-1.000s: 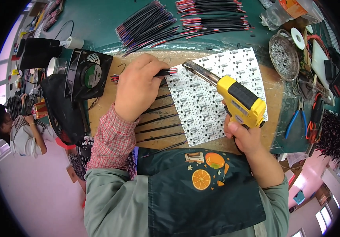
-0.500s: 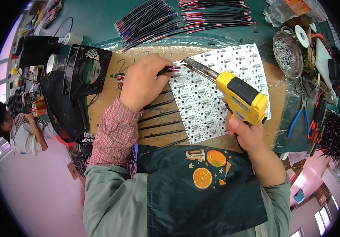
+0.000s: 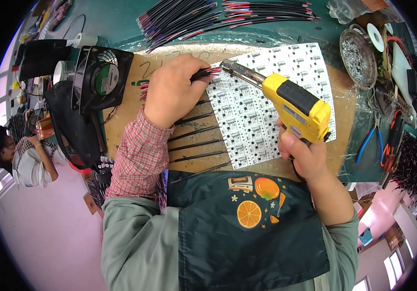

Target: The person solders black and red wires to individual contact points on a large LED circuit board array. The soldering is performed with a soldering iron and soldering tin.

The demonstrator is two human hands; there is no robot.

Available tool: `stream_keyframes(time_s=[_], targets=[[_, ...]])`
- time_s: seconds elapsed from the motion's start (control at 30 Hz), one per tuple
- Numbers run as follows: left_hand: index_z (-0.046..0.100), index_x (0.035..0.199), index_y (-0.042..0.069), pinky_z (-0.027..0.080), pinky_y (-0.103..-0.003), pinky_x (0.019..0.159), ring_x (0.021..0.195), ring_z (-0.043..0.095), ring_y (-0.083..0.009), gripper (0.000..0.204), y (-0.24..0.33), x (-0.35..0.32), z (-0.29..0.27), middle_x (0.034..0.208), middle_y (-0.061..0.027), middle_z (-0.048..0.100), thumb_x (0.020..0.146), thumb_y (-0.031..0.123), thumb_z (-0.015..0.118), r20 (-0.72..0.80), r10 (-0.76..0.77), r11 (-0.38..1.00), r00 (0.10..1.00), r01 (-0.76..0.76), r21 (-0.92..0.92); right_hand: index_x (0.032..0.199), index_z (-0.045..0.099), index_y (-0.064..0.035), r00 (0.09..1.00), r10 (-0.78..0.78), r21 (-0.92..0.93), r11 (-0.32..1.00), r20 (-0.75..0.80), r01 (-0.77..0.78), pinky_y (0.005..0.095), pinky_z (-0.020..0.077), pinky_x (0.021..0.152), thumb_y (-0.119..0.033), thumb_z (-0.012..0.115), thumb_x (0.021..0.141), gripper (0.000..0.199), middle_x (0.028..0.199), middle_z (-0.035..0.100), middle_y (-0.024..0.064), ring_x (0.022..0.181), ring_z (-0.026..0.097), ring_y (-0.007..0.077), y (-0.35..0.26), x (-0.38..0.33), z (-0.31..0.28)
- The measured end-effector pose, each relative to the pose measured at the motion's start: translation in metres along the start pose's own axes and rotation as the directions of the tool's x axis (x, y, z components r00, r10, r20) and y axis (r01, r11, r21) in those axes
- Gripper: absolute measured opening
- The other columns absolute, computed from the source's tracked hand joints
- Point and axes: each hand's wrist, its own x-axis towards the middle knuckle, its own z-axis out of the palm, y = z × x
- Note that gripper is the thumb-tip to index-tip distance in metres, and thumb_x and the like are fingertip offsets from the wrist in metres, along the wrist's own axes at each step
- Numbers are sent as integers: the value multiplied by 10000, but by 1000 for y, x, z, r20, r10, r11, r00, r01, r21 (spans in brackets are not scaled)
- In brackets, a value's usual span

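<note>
My left hand [image 3: 173, 91] is closed round a bundle of black cables [image 3: 205, 73] with red and white wire ends. Those ends lie by the upper left edge of a white circuit board panel [image 3: 266, 102], dotted with small dark parts. My right hand [image 3: 303, 151] grips a yellow and black soldering gun [image 3: 296, 106], its trigger side hidden by my fingers. The gun's metal tip points left, close to the wire ends; whether it touches them I cannot tell. Several black cables [image 3: 196, 144] stick out leftward from the panel's left edge, below my left hand.
A brown board [image 3: 343, 121] lies under the panel. Cable piles [image 3: 179, 22] lie at the back. A fan [image 3: 103, 80] stands at left; at right are a metal dish [image 3: 356, 56] of grey bits and blue-handled pliers [image 3: 369, 140]. Another person [image 3: 29, 157] sits far left.
The panel and brown board appear slightly higher in view, and the cable piles too. Both hands keep their grips; the gun's tip stays near the wire ends, shifted slightly up and left.
</note>
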Motion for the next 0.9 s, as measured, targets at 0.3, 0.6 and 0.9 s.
stream_keyframes(time_s=[0.3, 0.6, 0.9], targets=[[660, 844, 44, 490, -380, 664, 775, 604, -300, 130, 1, 1, 0, 807, -96, 622, 765, 144, 682, -5, 9, 1000, 1000, -9, 1, 1172, 477, 68, 1000, -6, -30, 1000, 1, 6, 226, 367, 465, -217, 620, 814, 480, 652, 494, 35, 496, 443, 95, -2, 1, 1], [666, 855, 36, 489, -387, 677, 787, 608, -312, 152, 0, 3, -1, 826, -109, 636, 773, 163, 677, 18, -23, 1000, 1000, 23, -12, 1241, 441, 83, 998, 33, 34, 999, -45, -32, 225, 357, 458, -230, 625, 789, 579, 642, 479, 41, 489, 430, 95, -1, -5, -1], [667, 857, 14, 483, -391, 685, 787, 608, -320, 174, -5, 4, -3, 826, -125, 637, 769, 163, 678, 43, -4, 997, 999, 7, -79, 1116, 490, 62, 1000, 6, 1, 1000, -23, -6, 231, 376, 468, -216, 628, 803, 441, 677, 496, 44, 502, 446, 99, 2, -5, -4]])
